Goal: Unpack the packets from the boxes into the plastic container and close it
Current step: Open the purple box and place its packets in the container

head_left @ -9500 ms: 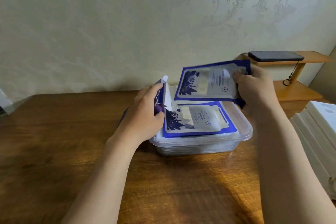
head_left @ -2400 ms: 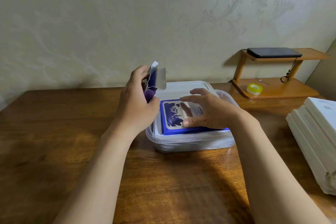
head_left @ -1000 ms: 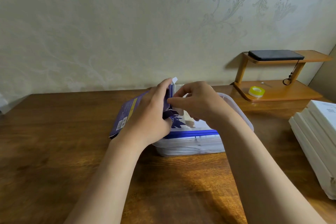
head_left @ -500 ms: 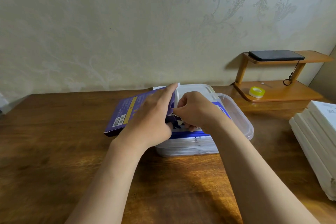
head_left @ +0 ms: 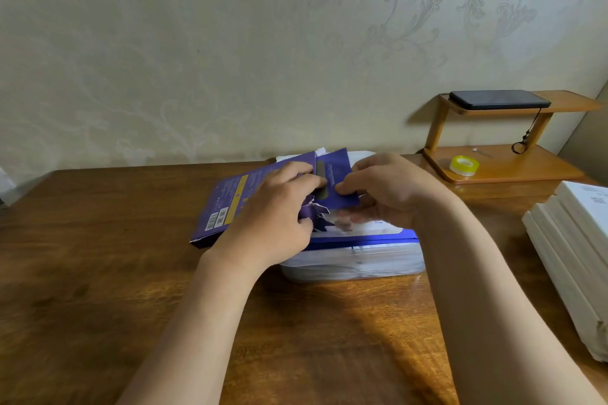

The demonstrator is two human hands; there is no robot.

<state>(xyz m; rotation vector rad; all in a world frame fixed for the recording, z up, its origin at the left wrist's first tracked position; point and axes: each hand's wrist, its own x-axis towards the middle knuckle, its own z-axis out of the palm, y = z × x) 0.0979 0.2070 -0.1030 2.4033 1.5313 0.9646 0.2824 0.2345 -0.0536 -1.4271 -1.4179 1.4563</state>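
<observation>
A clear plastic container (head_left: 355, 265) stands on the wooden table (head_left: 98, 289), filled to its rim with blue and white packets (head_left: 368, 235). My left hand (head_left: 276, 217) grips a flat purple box (head_left: 230, 200), tilted over the container's left side. My right hand (head_left: 385, 191) pinches a blue packet (head_left: 335, 181) at the box's open end, partly out of it. A white lid edge (head_left: 362, 154) shows behind my hands.
A wooden two-tier stand (head_left: 513, 164) sits at the back right, with a dark phone (head_left: 496, 99) on top and a yellow tape roll (head_left: 464, 165) below. Stacked white boxes (head_left: 572, 256) lie along the right table edge. The wall runs close behind.
The purple box has tipped down flatter over the container. My right hand went from pressing the packets down to the box's mouth and has drawn a blue packet partly out.
</observation>
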